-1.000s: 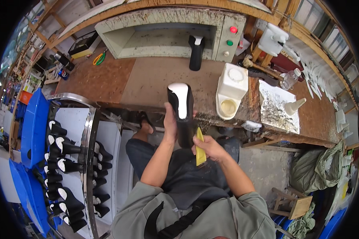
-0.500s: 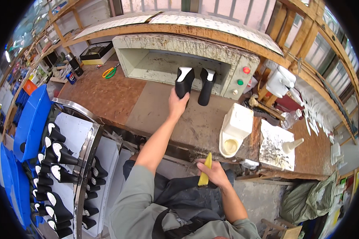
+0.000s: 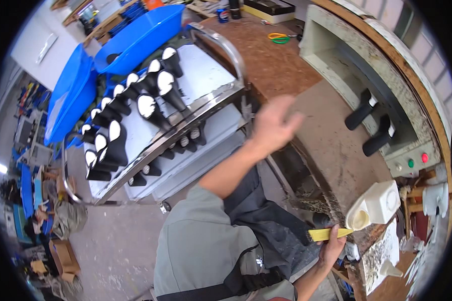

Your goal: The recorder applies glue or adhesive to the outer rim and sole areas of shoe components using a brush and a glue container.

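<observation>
Drawn back from the grey box (image 3: 418,151) at two o'clock, my left hand (image 3: 276,125) hangs blurred at one, grip spread and empty; two black pieces (image 3: 359,113) lie side by side at the box's mouth, perhaps to share its width; my right hand (image 3: 332,247), at four, pinches a yellow tool (image 3: 320,235), probably away from its dark end for cleanliness; its long axis runs nine-to-three, narrow end toward the white pot (image 3: 381,203).

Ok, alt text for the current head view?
A person's right hand holds a flat yellow tool near a white box-shaped container with a round cup; their open, motion-blurred left hand hovers between a metal-framed white rack of black pieces with white tops and a stained, pale box-shaped unit holding two more.
</observation>
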`<action>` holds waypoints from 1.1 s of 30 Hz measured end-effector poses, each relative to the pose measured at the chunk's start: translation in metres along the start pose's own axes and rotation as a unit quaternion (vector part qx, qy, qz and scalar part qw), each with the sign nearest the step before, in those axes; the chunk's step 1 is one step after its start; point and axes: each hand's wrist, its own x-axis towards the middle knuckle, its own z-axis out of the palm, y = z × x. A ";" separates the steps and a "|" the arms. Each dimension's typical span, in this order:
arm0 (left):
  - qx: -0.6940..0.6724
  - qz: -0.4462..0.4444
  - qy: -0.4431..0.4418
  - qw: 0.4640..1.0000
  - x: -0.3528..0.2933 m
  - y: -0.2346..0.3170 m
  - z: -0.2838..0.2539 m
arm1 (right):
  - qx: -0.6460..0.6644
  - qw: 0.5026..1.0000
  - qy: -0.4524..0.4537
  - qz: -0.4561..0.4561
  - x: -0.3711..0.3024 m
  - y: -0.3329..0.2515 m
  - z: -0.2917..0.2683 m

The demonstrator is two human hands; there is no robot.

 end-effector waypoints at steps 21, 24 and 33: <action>0.013 -0.366 -0.009 0.931 0.032 -0.064 -0.285 | 0.005 0.999 -0.033 -0.005 -0.030 -0.009 0.009; -0.345 -0.280 0.051 0.894 -0.013 -0.025 -0.242 | 0.047 0.999 -0.012 -0.011 -0.031 -0.006 -0.013; -0.603 -0.283 -0.070 0.743 -0.057 0.037 -0.002 | 0.120 0.991 0.051 -0.032 -0.005 -0.018 -0.033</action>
